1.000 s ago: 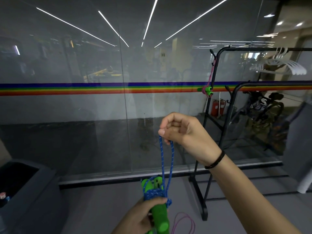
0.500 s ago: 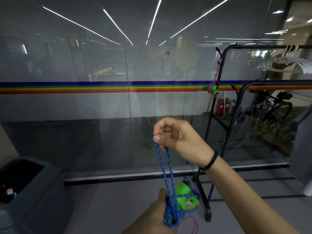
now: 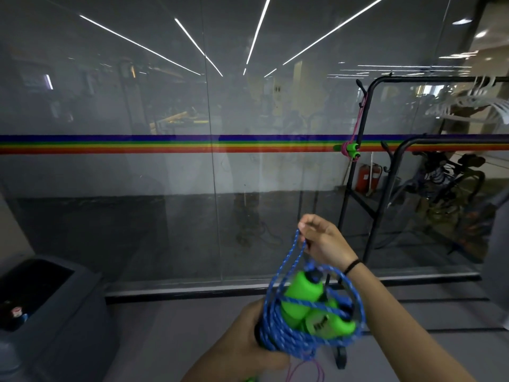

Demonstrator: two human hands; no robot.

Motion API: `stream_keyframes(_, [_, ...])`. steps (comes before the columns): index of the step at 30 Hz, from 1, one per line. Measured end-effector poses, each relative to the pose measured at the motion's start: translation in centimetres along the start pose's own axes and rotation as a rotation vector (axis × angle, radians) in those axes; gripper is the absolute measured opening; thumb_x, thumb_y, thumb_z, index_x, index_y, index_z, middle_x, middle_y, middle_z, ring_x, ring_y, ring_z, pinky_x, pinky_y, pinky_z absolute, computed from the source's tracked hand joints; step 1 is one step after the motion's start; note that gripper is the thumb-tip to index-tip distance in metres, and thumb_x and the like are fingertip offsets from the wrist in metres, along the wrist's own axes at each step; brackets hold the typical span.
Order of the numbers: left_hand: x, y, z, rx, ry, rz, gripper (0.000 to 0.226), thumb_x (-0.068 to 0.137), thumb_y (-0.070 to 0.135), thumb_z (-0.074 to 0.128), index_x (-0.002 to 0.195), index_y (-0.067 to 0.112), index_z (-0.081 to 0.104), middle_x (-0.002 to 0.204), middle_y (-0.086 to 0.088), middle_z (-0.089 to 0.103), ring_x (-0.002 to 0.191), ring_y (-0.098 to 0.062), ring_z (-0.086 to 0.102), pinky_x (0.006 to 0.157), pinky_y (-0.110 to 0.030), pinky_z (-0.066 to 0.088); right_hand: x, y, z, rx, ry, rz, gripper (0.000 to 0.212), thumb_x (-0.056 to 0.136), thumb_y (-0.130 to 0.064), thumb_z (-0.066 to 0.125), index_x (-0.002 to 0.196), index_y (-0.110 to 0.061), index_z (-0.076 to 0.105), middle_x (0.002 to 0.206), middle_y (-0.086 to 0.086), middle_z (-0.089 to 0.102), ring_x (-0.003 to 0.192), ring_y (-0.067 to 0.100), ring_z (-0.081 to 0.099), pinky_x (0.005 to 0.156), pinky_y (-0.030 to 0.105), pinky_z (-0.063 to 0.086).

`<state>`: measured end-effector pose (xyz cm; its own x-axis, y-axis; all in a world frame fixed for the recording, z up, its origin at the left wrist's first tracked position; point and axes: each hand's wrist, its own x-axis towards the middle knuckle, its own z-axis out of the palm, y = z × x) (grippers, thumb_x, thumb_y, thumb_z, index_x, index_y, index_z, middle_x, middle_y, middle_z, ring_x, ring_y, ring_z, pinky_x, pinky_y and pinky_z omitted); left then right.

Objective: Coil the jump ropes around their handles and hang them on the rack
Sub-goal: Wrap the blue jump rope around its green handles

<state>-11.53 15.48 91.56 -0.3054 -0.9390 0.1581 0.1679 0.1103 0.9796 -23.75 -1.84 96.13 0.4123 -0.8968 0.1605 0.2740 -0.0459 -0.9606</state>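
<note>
The blue jump rope [image 3: 271,323] is wound round its two green handles [image 3: 301,296], low in the middle of the view and above the floor. The left grip [image 3: 248,337] is closed round the coiled end of the bundle. The right grip [image 3: 322,238] pinches a loose loop of the same rope just above it. Behind and to the right stands the black rack [image 3: 367,172], well apart, with a pink jump rope [image 3: 347,150] hanging from its post. White hangers [image 3: 473,103] hang on its top bar.
</note>
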Motion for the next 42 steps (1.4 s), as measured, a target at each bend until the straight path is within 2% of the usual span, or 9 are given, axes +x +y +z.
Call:
stream_keyframes(3, [-0.3, 1.5, -0.3, -0.062, 0.258, 0.049, 0.075, 0.049, 0.0, 0.076, 0.118, 0.019, 0.052, 0.1, 0.008, 0.074, 0.093, -0.008, 0.068, 0.074, -0.025, 0.056, -0.4, 0.8, -1.3, 0.098, 0.071, 0.017, 0.027, 0.091, 0.006, 0.042, 0.073, -0.012, 0.05, 0.051, -0.003, 0.053, 0.044, 0.008, 0.047, 0.045, 0.016, 0.039])
stream_keyframes(6, [0.8, 1.1, -0.6, -0.191, 0.472, 0.035, 0.071, 0.038, -0.001, 0.075, 0.106, 0.005, 0.055, 0.069, -0.002, 0.073, 0.057, -0.012, 0.067, 0.046, -0.021, 0.05, -1.3, 1.4, -2.1, 0.119, 0.044, 0.01, 0.024, 0.091, 0.003, 0.043, 0.075, -0.013, 0.05, 0.057, 0.0, 0.049, 0.052, 0.011, 0.043, 0.048, 0.018, 0.036])
stream_keyframes(8, [1.3, 1.1, -1.6, -0.268, 0.66, 0.039, 0.056, 0.045, 0.002, 0.07, 0.1, 0.005, 0.058, 0.068, -0.004, 0.072, 0.056, -0.014, 0.067, 0.046, -0.024, 0.052, -2.4, 1.2, -2.3, 0.073, 0.003, -0.015, 0.02, 0.091, -0.001, 0.045, 0.076, -0.014, 0.049, 0.058, -0.001, 0.048, 0.054, 0.01, 0.045, 0.049, 0.017, 0.037])
stream_keyframes(11, [2.0, 1.7, -2.3, -0.316, 0.756, 0.022, 0.046, 0.062, 0.006, 0.068, 0.107, 0.002, 0.06, 0.083, -0.012, 0.073, 0.067, -0.019, 0.07, 0.053, -0.029, 0.055, -4.2, 0.0, -1.6, -0.011, -0.068, -0.076, 0.013, 0.089, -0.005, 0.049, 0.079, -0.013, 0.048, 0.06, -0.001, 0.05, 0.06, 0.011, 0.049, 0.06, 0.022, 0.038])
stream_keyframes(15, [2.6, 2.4, -2.5, -0.331, 0.789, -0.035, 0.027, 0.083, 0.004, 0.056, 0.108, -0.005, 0.06, 0.08, -0.018, 0.073, 0.063, -0.02, 0.07, 0.05, -0.026, 0.054, -6.2, -2.0, 0.2, -0.159, -0.206, -0.164, 0.008, 0.085, -0.01, 0.057, 0.081, -0.009, 0.051, 0.068, 0.003, 0.055, 0.066, 0.01, 0.055, 0.066, 0.018, 0.046])
stream_keyframes(22, [3.0, 2.1, -1.6, -0.155, 0.927, -0.056, 0.032, 0.079, 0.01, 0.066, 0.107, 0.023, 0.061, 0.088, -0.004, 0.07, 0.077, -0.021, 0.065, 0.061, -0.03, 0.05, -8.0, -3.4, 3.4, -0.228, -0.319, -0.197, 0.02, 0.072, 0.007, 0.07, 0.088, -0.005, 0.065, 0.074, -0.004, 0.065, 0.072, 0.007, 0.06, 0.07, 0.015, 0.05])
stream_keyframes(27, [2.5, 2.7, -0.7, -0.128, 0.879, -0.03, 0.041, 0.075, 0.009, 0.071, 0.11, 0.025, 0.058, 0.089, -0.001, 0.071, 0.08, -0.019, 0.066, 0.066, -0.03, 0.05, -8.4, -3.2, 4.2, -0.496, -0.187, -0.392, 0.018, 0.075, -0.01, 0.071, 0.088, -0.023, 0.07, 0.084, -0.004, 0.067, 0.083, 0.01, 0.065, 0.078, 0.02, 0.051])
stream_keyframes(32, [2.2, 3.1, 0.1, -0.144, 0.851, -0.043, 0.029, 0.08, 0.005, 0.061, 0.101, 0.025, 0.061, 0.08, -0.001, 0.07, 0.068, -0.013, 0.066, 0.055, -0.025, 0.049, -8.1, -3.1, 5.0, -0.626, -0.11, -0.555, 0.014, 0.077, -0.014, 0.065, 0.086, -0.021, 0.073, 0.095, -0.007, 0.061, 0.091, 0.009, 0.062, 0.081, 0.02, 0.051])
stream_keyframes(42, [1.8, 3.9, 1.0, -0.123, 0.876, 0.01, 0.012, 0.085, 0.018, 0.058, 0.093, 0.026, 0.063, 0.077, 0.003, 0.072, 0.068, -0.012, 0.069, 0.06, -0.029, 0.051, -8.0, -3.5, 5.5, -0.748, 0.004, -0.637, 0.017, 0.068, -0.01, 0.079, 0.08, -0.019, 0.072, 0.074, -0.011, 0.068, 0.071, 0.001, 0.064, 0.069, 0.013, 0.051])
